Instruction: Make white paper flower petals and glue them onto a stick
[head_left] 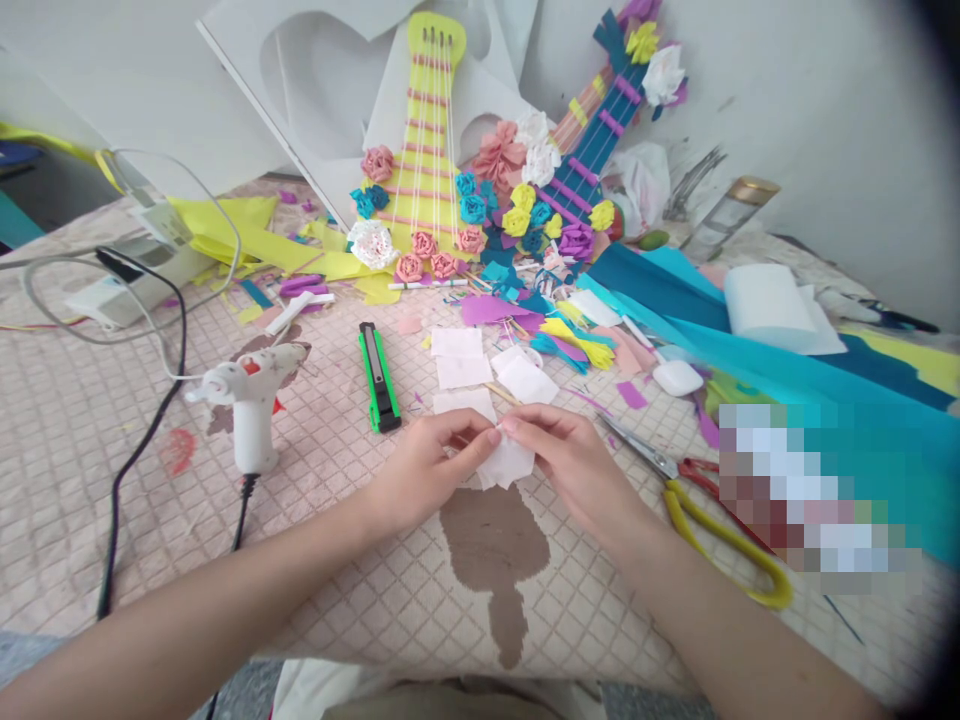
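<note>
Pinching white paper (508, 462): left grip (435, 462), right grip (571, 462); free edge pointing down (long axis unclear).

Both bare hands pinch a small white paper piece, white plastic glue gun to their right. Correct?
Wrong side: the head view shows the white plastic glue gun to the left of both the left hand and right hand, which do pinch the small white paper piece.
</note>
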